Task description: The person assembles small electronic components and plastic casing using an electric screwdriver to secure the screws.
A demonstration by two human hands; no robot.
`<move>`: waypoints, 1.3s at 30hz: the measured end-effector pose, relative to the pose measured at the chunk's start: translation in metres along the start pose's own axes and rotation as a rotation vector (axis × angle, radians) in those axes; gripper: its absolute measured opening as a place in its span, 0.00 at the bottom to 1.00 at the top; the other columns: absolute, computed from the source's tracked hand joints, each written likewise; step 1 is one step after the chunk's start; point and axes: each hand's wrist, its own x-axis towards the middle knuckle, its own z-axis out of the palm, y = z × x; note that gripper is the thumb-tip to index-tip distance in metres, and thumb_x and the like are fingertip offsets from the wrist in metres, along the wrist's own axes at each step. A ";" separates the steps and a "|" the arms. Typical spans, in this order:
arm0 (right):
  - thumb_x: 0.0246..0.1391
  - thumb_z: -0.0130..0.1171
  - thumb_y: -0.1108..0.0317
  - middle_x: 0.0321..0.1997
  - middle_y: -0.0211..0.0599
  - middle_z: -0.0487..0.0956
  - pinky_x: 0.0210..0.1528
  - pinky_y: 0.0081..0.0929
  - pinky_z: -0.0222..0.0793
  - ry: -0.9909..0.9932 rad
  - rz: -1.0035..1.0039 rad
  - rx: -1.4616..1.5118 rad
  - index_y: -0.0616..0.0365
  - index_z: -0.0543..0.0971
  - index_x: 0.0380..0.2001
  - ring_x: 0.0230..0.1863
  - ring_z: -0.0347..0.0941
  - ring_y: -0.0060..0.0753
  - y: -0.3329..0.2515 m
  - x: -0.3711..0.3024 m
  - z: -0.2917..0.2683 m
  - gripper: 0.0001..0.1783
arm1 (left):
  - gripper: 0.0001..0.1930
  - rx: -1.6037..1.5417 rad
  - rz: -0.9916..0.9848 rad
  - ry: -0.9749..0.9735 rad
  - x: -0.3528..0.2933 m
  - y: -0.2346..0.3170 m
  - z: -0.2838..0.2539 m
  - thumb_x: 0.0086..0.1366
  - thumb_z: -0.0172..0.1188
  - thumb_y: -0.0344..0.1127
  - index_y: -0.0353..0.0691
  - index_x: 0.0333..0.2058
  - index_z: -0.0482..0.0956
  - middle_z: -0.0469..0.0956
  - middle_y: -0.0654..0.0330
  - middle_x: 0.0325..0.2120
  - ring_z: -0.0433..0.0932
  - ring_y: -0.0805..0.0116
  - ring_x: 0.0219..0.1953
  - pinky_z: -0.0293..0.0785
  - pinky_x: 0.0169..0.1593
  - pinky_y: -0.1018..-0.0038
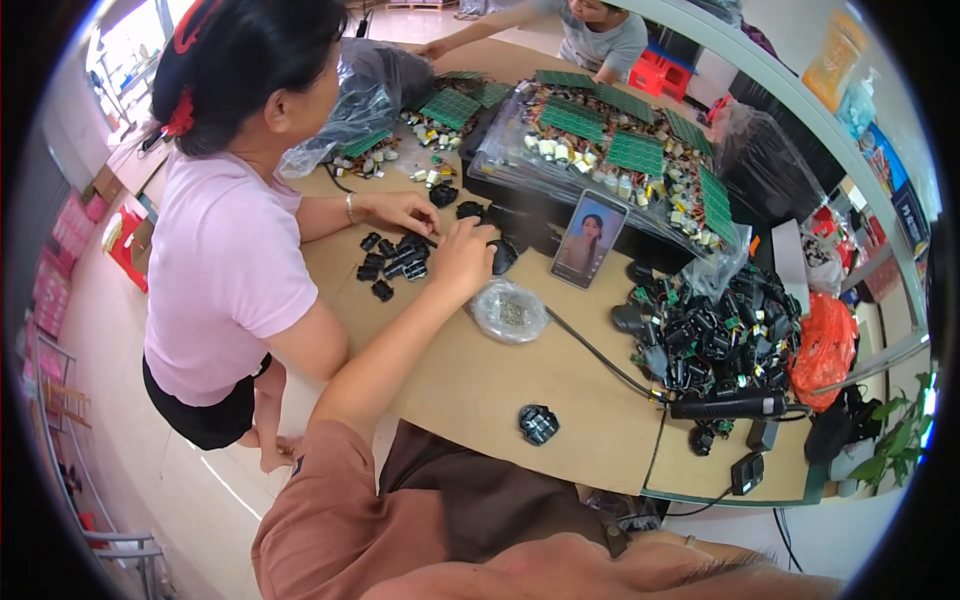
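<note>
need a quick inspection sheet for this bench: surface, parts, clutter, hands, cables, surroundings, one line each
Surface: brown tabletop, parts spread across it.
Job's things: small black parts grouped at left; rounded black part beside the left hand; clear plastic container with tiny pieces.
Clutter: propped phone, screen lit; heap of black assemblies at right; orange-red bag next to it; green boards at the back.
Hands: left hand near the parts, grip unclear; right hand not seen.
Cables: black cable between container and black cylindrical tool.
Surroundings: co-worker in pink at left; another person across the table.
</note>
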 end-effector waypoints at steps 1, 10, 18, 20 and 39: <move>0.45 0.55 0.71 0.29 0.38 0.79 0.26 0.22 0.71 -0.007 0.049 0.045 0.61 0.78 0.30 0.24 0.76 0.31 0.028 -0.012 0.004 0.08 | 0.17 -0.006 0.005 0.002 -0.001 0.006 -0.004 0.56 0.57 0.34 0.38 0.45 0.74 0.68 0.49 0.49 0.65 0.53 0.54 0.63 0.53 0.60; 0.43 0.56 0.71 0.31 0.40 0.80 0.29 0.23 0.72 -0.138 0.430 0.463 0.62 0.78 0.32 0.25 0.77 0.33 0.193 -0.079 0.056 0.10 | 0.14 -0.264 -0.055 -0.064 -0.013 0.021 -0.026 0.55 0.59 0.36 0.37 0.40 0.76 0.72 0.52 0.45 0.71 0.52 0.48 0.68 0.51 0.63; 0.42 0.57 0.71 0.32 0.41 0.81 0.31 0.23 0.74 -0.238 0.782 0.867 0.64 0.78 0.33 0.25 0.78 0.34 0.008 0.004 0.006 0.12 | 0.13 -0.302 -0.019 -0.016 -0.001 0.007 -0.017 0.56 0.58 0.35 0.37 0.40 0.76 0.72 0.52 0.44 0.72 0.52 0.47 0.68 0.51 0.65; 0.39 0.57 0.71 0.24 0.47 0.79 0.30 0.33 0.72 -0.813 0.663 -0.095 0.67 0.77 0.30 0.25 0.77 0.42 -0.120 0.070 -0.088 0.12 | 0.12 -0.314 0.045 0.084 0.015 0.008 -0.010 0.55 0.58 0.34 0.37 0.38 0.77 0.73 0.51 0.41 0.72 0.53 0.46 0.68 0.49 0.65; 0.52 0.53 0.67 0.28 0.42 0.78 0.32 0.36 0.69 0.180 0.038 -0.194 0.57 0.78 0.33 0.30 0.75 0.47 -0.239 0.163 -0.153 0.08 | 0.10 -0.318 -0.107 0.438 0.071 -0.033 0.016 0.53 0.50 0.22 0.36 0.32 0.78 0.77 0.49 0.29 0.75 0.50 0.36 0.70 0.41 0.60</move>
